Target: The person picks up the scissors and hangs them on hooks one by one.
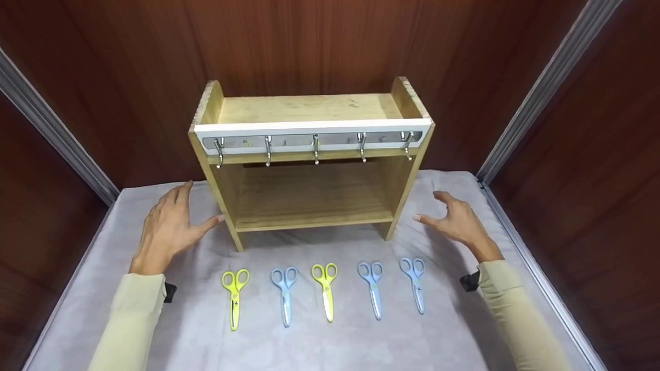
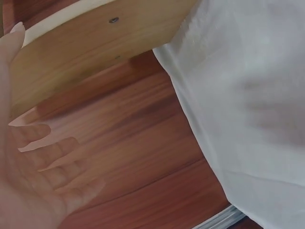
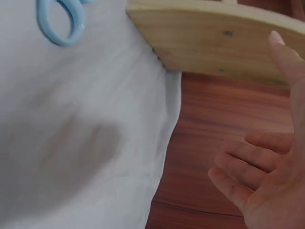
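Note:
A wooden shelf (image 1: 314, 224) stands upright on a cloth-covered table, a white rail with several metal hooks (image 1: 316, 149) across its upper front. Beside its left panel is my left hand (image 1: 167, 224), fingers spread, thumb tip right at the panel's edge. My right hand (image 1: 459, 220) is held apart from the right panel (image 3: 205, 40), its thumb and fingers spread wide. Neither hand holds anything. In front of the shelf lies a row of closed scissors, handles toward the shelf: yellow scissors (image 1: 234, 299) at left, blue scissors (image 1: 285, 296), yellow scissors (image 1: 325, 292) mid-row, then two blue pairs (image 1: 372, 290).
Grey-white cloth (image 1: 330, 350) covers the table. Reddish-brown wood panels (image 1: 309, 46) enclose it at the back and both sides, with metal strips (image 1: 546, 85) at the corners. The shelf's top tray (image 1: 309, 107) and lower compartment face the front.

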The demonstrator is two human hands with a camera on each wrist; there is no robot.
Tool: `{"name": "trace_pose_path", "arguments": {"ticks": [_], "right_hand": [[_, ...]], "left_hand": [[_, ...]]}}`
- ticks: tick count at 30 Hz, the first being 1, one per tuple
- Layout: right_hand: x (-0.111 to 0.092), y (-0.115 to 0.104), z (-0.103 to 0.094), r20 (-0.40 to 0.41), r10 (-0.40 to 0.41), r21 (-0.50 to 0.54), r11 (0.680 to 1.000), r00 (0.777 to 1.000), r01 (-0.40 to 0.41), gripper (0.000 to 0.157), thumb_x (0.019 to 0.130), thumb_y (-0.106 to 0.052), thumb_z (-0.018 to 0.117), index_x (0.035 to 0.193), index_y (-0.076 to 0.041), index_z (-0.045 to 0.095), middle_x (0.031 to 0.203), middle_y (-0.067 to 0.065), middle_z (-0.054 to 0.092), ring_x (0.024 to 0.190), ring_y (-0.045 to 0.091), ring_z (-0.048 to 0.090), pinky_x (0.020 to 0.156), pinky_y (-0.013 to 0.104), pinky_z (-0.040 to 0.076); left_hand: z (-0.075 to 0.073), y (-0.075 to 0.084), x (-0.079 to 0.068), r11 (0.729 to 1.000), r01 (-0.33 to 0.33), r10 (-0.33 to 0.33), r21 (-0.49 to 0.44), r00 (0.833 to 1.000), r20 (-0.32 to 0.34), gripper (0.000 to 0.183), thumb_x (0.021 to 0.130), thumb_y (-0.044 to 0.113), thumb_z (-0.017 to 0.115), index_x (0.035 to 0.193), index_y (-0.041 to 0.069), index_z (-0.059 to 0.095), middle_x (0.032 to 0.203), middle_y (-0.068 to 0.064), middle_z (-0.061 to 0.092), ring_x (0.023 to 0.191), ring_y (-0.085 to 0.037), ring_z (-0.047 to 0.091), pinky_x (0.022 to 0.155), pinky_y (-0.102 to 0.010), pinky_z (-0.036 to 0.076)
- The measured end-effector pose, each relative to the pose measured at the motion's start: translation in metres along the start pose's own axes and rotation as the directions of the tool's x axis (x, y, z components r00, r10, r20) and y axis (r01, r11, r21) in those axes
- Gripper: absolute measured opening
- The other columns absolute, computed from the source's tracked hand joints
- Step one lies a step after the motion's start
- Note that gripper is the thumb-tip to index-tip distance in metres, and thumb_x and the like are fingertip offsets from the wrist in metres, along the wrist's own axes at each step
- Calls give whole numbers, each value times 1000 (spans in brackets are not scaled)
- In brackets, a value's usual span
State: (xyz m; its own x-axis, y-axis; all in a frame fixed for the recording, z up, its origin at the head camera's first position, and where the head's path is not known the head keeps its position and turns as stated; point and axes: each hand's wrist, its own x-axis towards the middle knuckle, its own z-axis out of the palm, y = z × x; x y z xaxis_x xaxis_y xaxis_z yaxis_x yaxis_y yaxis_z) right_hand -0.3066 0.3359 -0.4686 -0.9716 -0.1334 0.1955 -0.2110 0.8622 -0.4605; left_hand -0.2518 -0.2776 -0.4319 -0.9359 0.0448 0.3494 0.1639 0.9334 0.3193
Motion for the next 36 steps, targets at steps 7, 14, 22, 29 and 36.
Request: {"name": "trace_pose_path", "arguments": {"ticks": [7,14,22,29,36], "right_hand": [[-19,-2,8,50,13,41,999,999,-15,96,78,-68,68,144,-3,45,143,21,54,131,40,51,110,58,41],[-36,-6,18,85,-13,107,994,996,4,88,82,-57,72,144,-2,43,143,23,53,117,47,61,99,57,50],[-57,-14,28,88,-23,44,999,996,19,82,83,-53,72,143,-4,46,138,24,58,120,42,60,101,57,48],[-73,-22,35,127,-18,1,1000,992,18,84,82,-53,73,143,-3,46,132,26,61,119,41,61,100,56,49],[-90,-29,43,161,28,13,999,987,-30,84,81,-48,75,143,0,45,133,28,60,121,41,60,102,58,47]], "left_hand": [[3,8,2,998,4,-5,-64,1000,-28,104,80,71,63,152,3,30,149,-27,44,133,-50,44,104,-67,38],[4,13,2,975,38,-55,-218,996,-75,99,80,65,68,149,0,36,142,-29,51,119,-49,57,94,-62,48],[9,26,3,852,115,-172,-511,983,-66,89,79,58,74,144,5,44,140,-19,57,126,-35,59,103,-44,52],[14,35,1,758,128,-224,-640,972,-72,77,83,49,74,141,4,50,137,-18,60,124,-30,62,102,-38,52],[22,45,-5,697,135,-272,-704,958,-85,64,86,39,74,136,4,56,135,-17,62,125,-29,61,104,-36,50]]}}
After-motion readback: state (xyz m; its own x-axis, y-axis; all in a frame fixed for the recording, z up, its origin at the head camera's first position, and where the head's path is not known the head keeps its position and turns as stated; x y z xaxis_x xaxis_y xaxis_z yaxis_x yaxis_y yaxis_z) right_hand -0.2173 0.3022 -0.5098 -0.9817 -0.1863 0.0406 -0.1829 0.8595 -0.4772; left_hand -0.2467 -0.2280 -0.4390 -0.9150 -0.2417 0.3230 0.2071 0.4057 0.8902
